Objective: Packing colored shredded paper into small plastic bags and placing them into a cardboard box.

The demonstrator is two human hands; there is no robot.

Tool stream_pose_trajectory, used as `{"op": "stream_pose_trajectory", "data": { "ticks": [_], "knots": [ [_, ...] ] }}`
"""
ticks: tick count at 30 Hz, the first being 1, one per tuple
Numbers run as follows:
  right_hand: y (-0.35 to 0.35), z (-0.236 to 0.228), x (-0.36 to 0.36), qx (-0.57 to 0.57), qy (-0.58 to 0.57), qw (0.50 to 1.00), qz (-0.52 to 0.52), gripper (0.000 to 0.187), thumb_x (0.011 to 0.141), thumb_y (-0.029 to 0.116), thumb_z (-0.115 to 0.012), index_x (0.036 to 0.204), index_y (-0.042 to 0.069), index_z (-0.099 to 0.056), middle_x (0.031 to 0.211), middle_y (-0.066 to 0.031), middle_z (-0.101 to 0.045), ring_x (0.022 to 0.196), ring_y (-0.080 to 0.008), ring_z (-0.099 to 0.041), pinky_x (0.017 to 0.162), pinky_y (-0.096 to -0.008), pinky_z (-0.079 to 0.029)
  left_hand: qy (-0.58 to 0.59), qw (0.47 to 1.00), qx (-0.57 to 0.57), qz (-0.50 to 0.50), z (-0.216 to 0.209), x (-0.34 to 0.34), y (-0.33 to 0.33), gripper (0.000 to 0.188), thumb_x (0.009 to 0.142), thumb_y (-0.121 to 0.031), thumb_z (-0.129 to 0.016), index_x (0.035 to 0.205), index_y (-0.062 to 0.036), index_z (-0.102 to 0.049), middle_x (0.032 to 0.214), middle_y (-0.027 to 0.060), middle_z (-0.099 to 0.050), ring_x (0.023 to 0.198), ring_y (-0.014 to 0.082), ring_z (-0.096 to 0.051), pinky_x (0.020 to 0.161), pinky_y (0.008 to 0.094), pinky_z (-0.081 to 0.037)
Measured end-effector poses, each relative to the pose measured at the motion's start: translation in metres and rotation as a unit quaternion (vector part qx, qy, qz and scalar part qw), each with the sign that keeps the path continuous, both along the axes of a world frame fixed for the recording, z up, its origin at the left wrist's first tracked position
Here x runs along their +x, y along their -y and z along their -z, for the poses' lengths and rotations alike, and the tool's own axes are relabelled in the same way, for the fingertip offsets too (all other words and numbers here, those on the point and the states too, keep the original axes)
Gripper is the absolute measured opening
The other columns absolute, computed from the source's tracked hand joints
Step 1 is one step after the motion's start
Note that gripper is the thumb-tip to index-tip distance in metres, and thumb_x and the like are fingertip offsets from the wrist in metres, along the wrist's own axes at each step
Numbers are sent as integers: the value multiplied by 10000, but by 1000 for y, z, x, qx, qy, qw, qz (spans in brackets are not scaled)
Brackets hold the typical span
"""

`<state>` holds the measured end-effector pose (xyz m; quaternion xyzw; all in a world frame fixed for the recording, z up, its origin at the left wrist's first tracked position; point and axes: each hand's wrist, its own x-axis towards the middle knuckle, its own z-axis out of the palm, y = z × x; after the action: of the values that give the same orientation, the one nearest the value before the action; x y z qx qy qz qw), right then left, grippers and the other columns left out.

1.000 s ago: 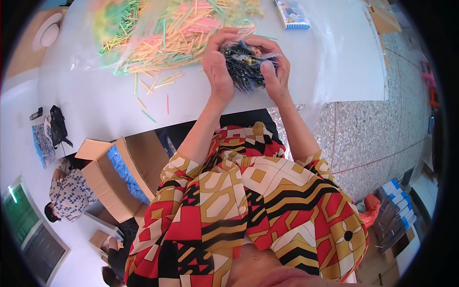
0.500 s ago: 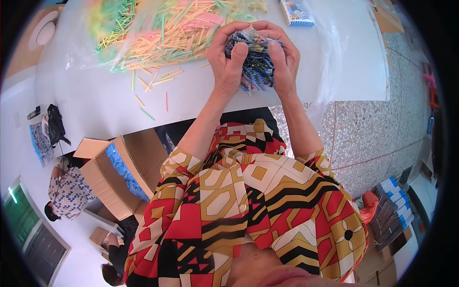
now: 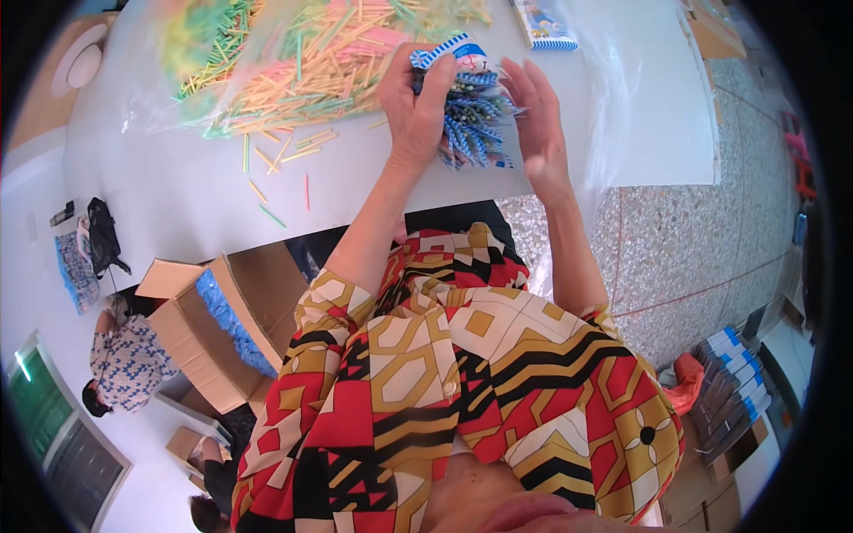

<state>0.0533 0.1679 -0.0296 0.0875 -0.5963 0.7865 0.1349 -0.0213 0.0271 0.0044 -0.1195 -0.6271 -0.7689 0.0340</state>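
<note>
Currently, the person is sitting or standing close to the white worktop [image 3: 355, 182], both forearms reaching over its near edge. The left hand [image 3: 414, 115] is holding a thick bundle of small packets [image 3: 475, 124]; its grip is closed around the bundle's left side, thumb lying across the front. The right hand [image 3: 540, 124] is staying out of the hold: its grip is standing open, fingers extended and spread a little, just beside the bundle's right side. Whether a fingertip is touching a packet, I cannot tell.

The bundle is hovering or resting over the near part of the worktop; its underside is hidden from me. Blue-and-white striped edges are fanning out below, and one packet is lying flatter at the top.

Left of the hands, a big heap of coloured straws [image 3: 320, 80] is spilling across the surface, yellow, pink and green, with clear film over part of it. A few loose ones are lying nearer the edge, among them a pink straw [image 3: 307, 191]. Beyond the right hand, a white-and-blue packet [image 3: 546, 27] is lying alone.

Below the worktop at left, an open cardboard box [image 3: 200, 355] is holding blue material [image 3: 233, 324]. Nearby, a co-worker in a patterned shirt [image 3: 133, 360] is bending away.
</note>
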Motion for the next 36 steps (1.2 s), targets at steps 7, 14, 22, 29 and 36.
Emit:
{"op": "stream_pose_trajectory", "data": {
  "ticks": [7, 14, 22, 29, 36],
  "knots": [
    [26, -2, 32, 324, 76, 937, 108, 1247, 532, 268, -868, 1438, 22, -47, 1472, -182, -186, 1351, -295, -229, 1091, -373, -236, 4, 1000, 12, -4, 2, -5, -9, 133, 859, -136, -589, 849, -14, -539, 690, -26, -504, 629, 45, -423, 591, 202, -375],
    [25, -1, 5, 208, 74, 964, 148, 1155, 546, 181, -857, 1427, 30, -126, 1419, -188, -284, 1283, -311, -347, 1044, -370, -320, -84, 994, -74, 14, -2, 3, -6, 267, 950, -198, -397, 975, 8, -566, 892, 68, -625, 787, 109, -553, 720, 247, -438],
    [13, -2, -7, 237, 92, 966, 40, 1013, 575, 78, -836, 1398, 69, -246, 1313, -120, -415, 1145, -204, -486, 955, -324, -431, -22, 996, -75, 51, 7, 6, 6, 413, 978, -304, -298, 1027, 11, -560, 913, 81, -630, 819, 144, -573, 757, 267, -442],
    [32, -43, 4, 274, -83, 958, -29, 834, 591, 103, -837, 1289, 64, -383, 1264, -111, -445, 1165, -232, -461, 968, -343, -386, -78, 992, -93, -37, -39, 47, 35, 482, 995, -349, -260, 980, 26, -562, 816, 95, -624, 750, 157, -566, 720, 275, -446],
    [54, -14, -4, 327, -47, 940, -85, 893, 594, 111, -822, 1344, 79, -338, 1323, -127, -413, 1205, -277, -442, 1011, -358, -365, -13, 998, -57, 16, 12, 43, 79, 724, 943, -580, -142, 1085, -2, -555, 1147, 96, -561, 1037, 181, -526, 923, 296, -386]
  ]
}}
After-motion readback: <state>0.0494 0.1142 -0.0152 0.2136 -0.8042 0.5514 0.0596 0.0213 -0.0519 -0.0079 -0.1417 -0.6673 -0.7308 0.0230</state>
